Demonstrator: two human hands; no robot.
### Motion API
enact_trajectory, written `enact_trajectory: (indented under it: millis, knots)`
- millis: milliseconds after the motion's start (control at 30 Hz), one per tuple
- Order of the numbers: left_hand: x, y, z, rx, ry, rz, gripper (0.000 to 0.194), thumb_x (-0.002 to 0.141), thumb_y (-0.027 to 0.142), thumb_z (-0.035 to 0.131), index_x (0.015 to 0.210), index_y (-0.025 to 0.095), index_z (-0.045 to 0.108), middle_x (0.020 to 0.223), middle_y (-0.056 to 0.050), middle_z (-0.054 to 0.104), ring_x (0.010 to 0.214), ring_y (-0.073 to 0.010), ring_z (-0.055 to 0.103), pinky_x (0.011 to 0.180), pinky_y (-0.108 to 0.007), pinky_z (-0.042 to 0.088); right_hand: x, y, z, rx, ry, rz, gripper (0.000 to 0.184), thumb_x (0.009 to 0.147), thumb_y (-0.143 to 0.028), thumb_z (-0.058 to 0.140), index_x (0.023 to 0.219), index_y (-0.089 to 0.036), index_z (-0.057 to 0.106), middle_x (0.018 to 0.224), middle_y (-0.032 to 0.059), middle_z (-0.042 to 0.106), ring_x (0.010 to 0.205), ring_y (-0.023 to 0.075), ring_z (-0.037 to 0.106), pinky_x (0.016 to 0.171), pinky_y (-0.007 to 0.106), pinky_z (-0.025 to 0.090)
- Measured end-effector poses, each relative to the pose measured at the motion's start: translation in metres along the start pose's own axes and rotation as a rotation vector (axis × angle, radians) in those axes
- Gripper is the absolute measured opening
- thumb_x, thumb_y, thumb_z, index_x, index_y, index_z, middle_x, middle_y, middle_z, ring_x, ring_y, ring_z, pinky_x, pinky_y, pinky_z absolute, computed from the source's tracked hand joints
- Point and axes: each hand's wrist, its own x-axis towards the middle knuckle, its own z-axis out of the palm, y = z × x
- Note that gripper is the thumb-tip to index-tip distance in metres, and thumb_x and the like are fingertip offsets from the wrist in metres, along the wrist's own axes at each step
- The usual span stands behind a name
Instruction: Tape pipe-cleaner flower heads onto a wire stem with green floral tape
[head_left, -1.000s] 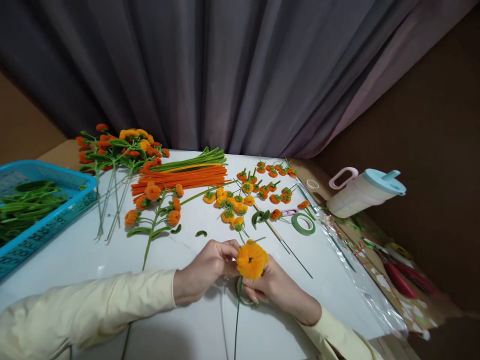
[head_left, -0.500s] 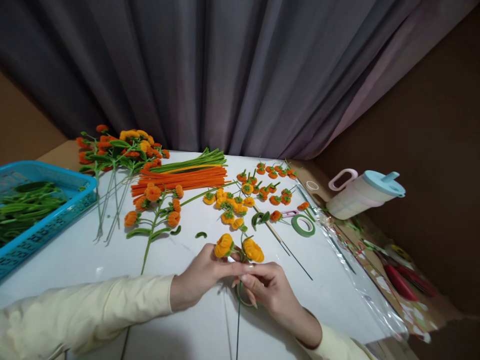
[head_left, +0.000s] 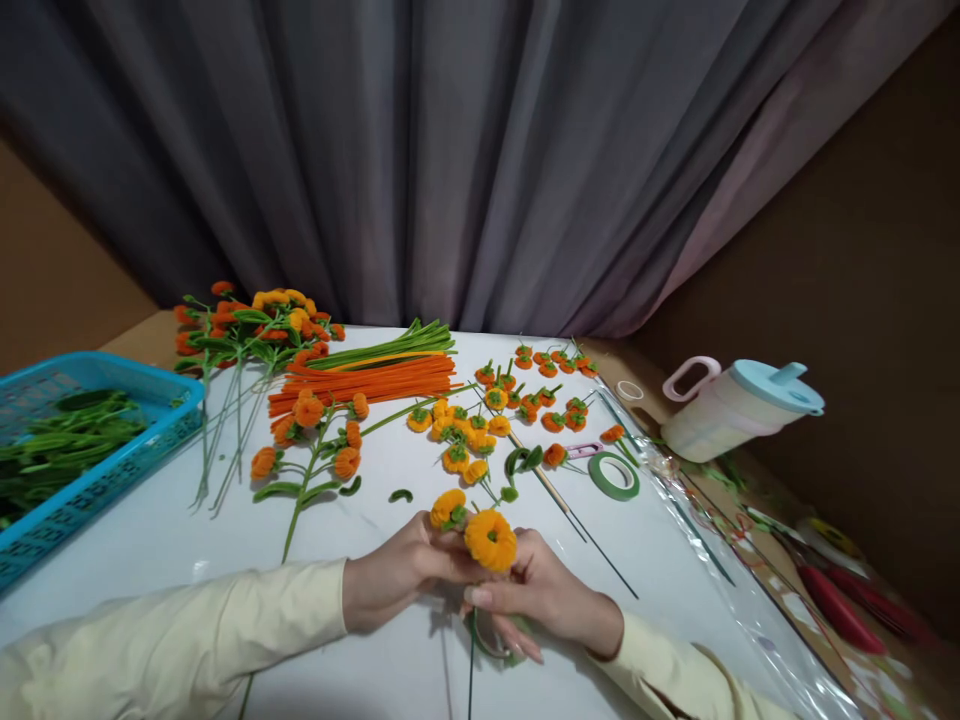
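Two yellow pipe-cleaner flowers, a larger one (head_left: 490, 541) facing me and a smaller one (head_left: 447, 507) to its left, rise above my hands on a thin dark green stem (head_left: 471, 670). My left hand (head_left: 394, 580) is closed round the stem just under the blooms. From the other side my right hand (head_left: 559, 595) pinches the same stem, its lower fingers bent beneath. The exact grip is partly hidden behind the flowers. A tape roll (head_left: 491, 640) shows in part below the right fingers. Just beyond lie several loose yellow flower heads (head_left: 457, 430).
Left stands a blue basket (head_left: 169, 435) of green leaves. Orange pipe cleaners (head_left: 367, 383), an orange flower stem (head_left: 307, 470) and a flower bunch (head_left: 255, 320) lie farther back. At right are green tape (head_left: 613, 475), a tumbler (head_left: 739, 410), plastic film and red-handled pliers (head_left: 840, 610).
The larger yellow flower has turned to face me and dropped slightly. My right hand has shifted lower and right along the stem. The whole view has tilted, so the table sits lower.
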Motion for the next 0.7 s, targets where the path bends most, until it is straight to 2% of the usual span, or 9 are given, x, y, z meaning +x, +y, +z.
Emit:
enact_trajectory:
  millis: [67,133,267,333,400,467,500,600,700]
  knots:
    - [0.003,0.001,-0.001,-0.006,0.016,-0.033,0.020,0.065,0.022,0.077,0.074,0.008,0.067,0.069,-0.004,0.062,0.059,-0.0100,0.053,0.059,-0.021,0.041,-0.002,0.004,0.001,0.031,0.073,-0.002,0.036,0.079,-0.042,0.066,0.068,-0.009,0.061,0.041,-0.0029,0.054,0.026,0.0046,0.043,0.027,0.014,0.027]
    - [0.005,0.007,0.000,-0.011,0.004,-0.070,0.024,0.065,0.026,0.077,0.077,0.008,0.065,0.073,-0.004,0.061,0.064,-0.0101,0.053,0.062,-0.020,0.040,-0.003,0.008,0.001,0.069,0.142,0.005,0.035,0.078,-0.042,0.067,0.069,-0.008,0.061,0.041,-0.0023,0.056,0.026,0.0051,0.044,0.026,0.014,0.027]
    - [0.007,0.032,-0.004,0.155,-0.099,-0.123,0.034,0.063,0.021,0.077,0.091,0.011,0.061,0.081,-0.003,0.058,0.075,-0.0126,0.054,0.073,-0.024,0.041,-0.003,0.012,0.002,0.112,0.222,0.003,0.035,0.077,-0.042,0.069,0.068,-0.009,0.060,0.041,-0.0015,0.057,0.026,0.0055,0.046,0.026,0.013,0.028]
    - [0.008,0.046,-0.011,0.279,-0.063,-0.105,0.059,0.058,0.014,0.078,0.111,0.020,0.052,0.098,-0.002,0.057,0.093,-0.0164,0.054,0.082,-0.028,0.041,-0.003,0.013,0.002,0.119,0.222,-0.002,0.035,0.078,-0.041,0.068,0.069,-0.008,0.061,0.042,-0.0013,0.058,0.027,0.0059,0.046,0.026,0.014,0.030]
    - [0.009,0.058,-0.018,0.494,-0.088,0.044,0.077,0.058,0.012,0.076,0.125,0.027,0.042,0.123,-0.005,0.048,0.119,-0.0206,0.042,0.097,-0.034,0.034,-0.002,0.013,0.003,0.129,0.209,-0.005,0.034,0.079,-0.040,0.068,0.070,-0.008,0.063,0.042,-0.0011,0.058,0.028,0.0061,0.047,0.027,0.014,0.032]
    - [0.010,0.068,-0.023,0.747,-0.149,0.153,0.061,0.068,0.015,0.070,0.123,0.024,0.048,0.136,-0.008,0.041,0.131,-0.0231,0.029,0.106,-0.037,0.024,-0.001,0.013,0.005,0.142,0.204,-0.014,0.033,0.080,-0.038,0.067,0.069,-0.008,0.062,0.042,-0.0013,0.058,0.028,0.0058,0.047,0.028,0.014,0.032]
    - [0.010,0.072,-0.024,0.822,-0.166,0.173,0.053,0.070,0.016,0.067,0.120,0.023,0.052,0.135,-0.008,0.043,0.131,-0.0238,0.030,0.107,-0.037,0.023,0.000,0.013,0.005,0.147,0.207,-0.019,0.033,0.080,-0.038,0.067,0.067,-0.008,0.062,0.042,-0.0015,0.057,0.028,0.0056,0.047,0.028,0.014,0.032]
    - [0.008,0.080,-0.024,0.954,-0.163,0.120,0.034,0.075,0.021,0.061,0.110,0.020,0.060,0.116,-0.006,0.060,0.112,-0.0228,0.051,0.095,-0.032,0.037,0.001,0.013,0.007,0.159,0.229,-0.033,0.032,0.081,-0.037,0.066,0.066,-0.010,0.059,0.040,-0.0028,0.055,0.028,0.0051,0.046,0.029,0.014,0.032]
    - [0.005,0.084,-0.022,1.102,-0.114,0.139,0.026,0.077,0.027,0.062,0.101,0.018,0.066,0.098,-0.004,0.067,0.089,-0.0196,0.059,0.078,-0.025,0.043,0.001,0.014,0.009,0.148,0.253,-0.035,0.032,0.082,-0.038,0.065,0.067,-0.011,0.058,0.040,-0.0037,0.055,0.027,0.0049,0.044,0.029,0.014,0.031]
